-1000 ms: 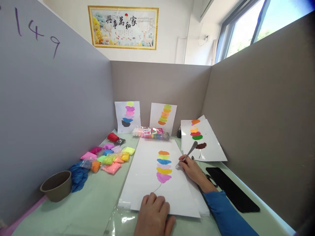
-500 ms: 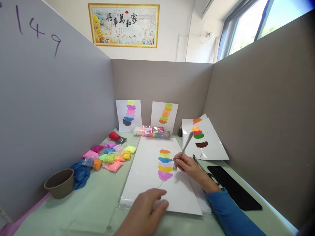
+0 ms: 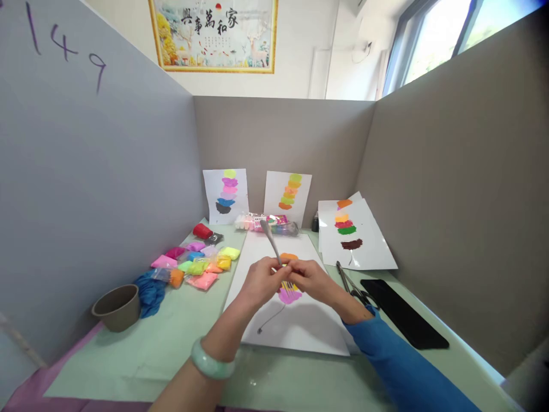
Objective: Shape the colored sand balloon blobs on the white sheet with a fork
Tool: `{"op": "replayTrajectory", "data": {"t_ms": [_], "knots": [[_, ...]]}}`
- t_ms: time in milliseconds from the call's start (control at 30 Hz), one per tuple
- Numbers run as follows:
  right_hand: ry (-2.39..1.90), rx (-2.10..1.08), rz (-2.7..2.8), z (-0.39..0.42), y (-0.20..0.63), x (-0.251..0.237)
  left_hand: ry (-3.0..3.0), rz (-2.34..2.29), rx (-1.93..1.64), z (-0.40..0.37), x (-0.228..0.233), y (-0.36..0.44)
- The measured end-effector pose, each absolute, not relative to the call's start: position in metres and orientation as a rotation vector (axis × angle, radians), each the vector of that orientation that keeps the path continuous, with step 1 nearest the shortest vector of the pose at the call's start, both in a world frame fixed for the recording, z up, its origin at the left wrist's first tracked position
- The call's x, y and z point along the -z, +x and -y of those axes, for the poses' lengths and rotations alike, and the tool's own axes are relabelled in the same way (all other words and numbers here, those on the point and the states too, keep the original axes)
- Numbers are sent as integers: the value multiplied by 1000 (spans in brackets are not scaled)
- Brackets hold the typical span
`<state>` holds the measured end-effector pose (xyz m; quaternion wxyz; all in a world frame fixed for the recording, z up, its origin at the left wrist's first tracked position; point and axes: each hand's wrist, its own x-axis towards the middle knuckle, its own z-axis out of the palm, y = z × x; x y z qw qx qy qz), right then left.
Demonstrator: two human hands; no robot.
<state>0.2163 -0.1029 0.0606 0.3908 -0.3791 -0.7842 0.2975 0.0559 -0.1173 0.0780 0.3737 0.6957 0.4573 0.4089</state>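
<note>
Over the white sheet [image 3: 304,329], my hands meet at a metal fork [image 3: 271,240]. Its handle leans up and to the left, and its tines point down. My left hand [image 3: 259,283] is closed around the neck of the fork with fingertips pinched. From the other side my right hand [image 3: 313,280] closes on the same part, fingertips touching those of the left. Beneath the tines is a magenta clay patch [image 3: 290,296], the lowest of a column of flattened coloured patches, with an orange patch [image 3: 288,257] on top. My hands hide the patches between. A thin drawn line runs down from the magenta patch.
To the left lie several bags of coloured clay [image 3: 199,266], a blue cloth [image 3: 150,294] and a brown bowl [image 3: 116,309]. On the right are scissors [image 3: 354,292] and a black phone-like slab [image 3: 405,313]. Sheets with coloured patches [image 3: 364,240] and a clear pack [image 3: 266,224] stand behind.
My left hand has come up from the sheet's lower edge to the fork. My right hand has brought the fork left over the column of patches. The view has shifted slightly.
</note>
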Motion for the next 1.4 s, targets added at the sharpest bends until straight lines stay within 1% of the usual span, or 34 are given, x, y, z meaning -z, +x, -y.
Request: {"op": "replayTrajectory", "data": {"t_ms": [167,300,467,567,700,833,933,1200,1400], "knots": [[-1107,-801,1821,92,231,-58,1936,-1332,-965,90,-88,59],[-1312,-621,1651,83,254,-42,1927,-1391,-822,65,-106,53],[-1510,-510,1678,72,270,-6,2302,-1562,-568,38,-127,44],[-1565,-498,1700,71,270,2,2290,-1527,-657,32,-129,44],[-1593,-481,1711,74,267,1,1926,-1300,-887,32,-101,46],[-1622,-424,1759,72,267,4,1710,-1226,-953,28,-56,46],[-1642,-395,1783,70,268,6,1678,-1218,-949,23,-33,47],[-1706,-352,1832,75,263,-2,1885,-1426,-870,27,-20,50],[-1743,-326,1851,74,263,-1,1769,-1470,-863,28,-18,50]]}}
